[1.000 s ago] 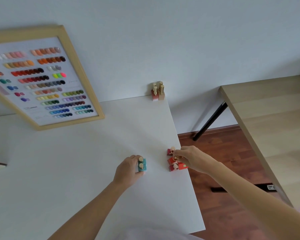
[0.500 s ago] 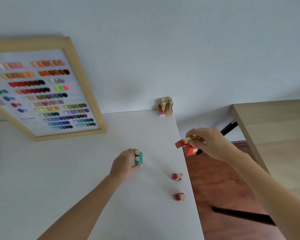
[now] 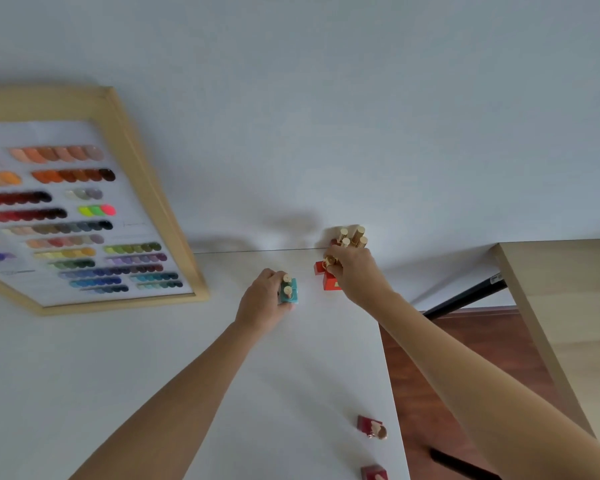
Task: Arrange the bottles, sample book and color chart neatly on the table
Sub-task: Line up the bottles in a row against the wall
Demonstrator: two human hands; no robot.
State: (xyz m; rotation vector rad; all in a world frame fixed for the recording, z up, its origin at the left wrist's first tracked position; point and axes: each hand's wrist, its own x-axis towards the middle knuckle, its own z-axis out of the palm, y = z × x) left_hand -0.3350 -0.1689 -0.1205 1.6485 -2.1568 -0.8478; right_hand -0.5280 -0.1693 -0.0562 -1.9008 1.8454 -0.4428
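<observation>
White table (image 3: 153,375); holds all items listed. Teal bottles (image 3: 289,293): two, gold caps, side by side, grasped together in the left hand (image 3: 262,303) at mid-table, bases on or just over the surface, cannot tell which. Red bottles (image 3: 328,277): two, gold caps, clasped in the right hand (image 3: 354,273) near the far right corner, just in front of the corner cluster. Corner cluster of bottles (image 3: 352,236): four gold caps counted, standing upright against the wall at the table's far right corner; bodies mostly hidden behind the right hand. Dark red bottles: two, near the right edge at the front; one (image 3: 370,426) in full view, one (image 3: 374,473) cut by the frame's lower edge. Color chart (image 3: 84,216): one, light wooden frame, leaning against the wall at far left, rows of nail-shaped swatches; small printed lines on it, too blurred to read. Bottle labels: no writing legible. Second table (image 3: 568,306): one, wood-toned, at right, apart from the white one.
</observation>
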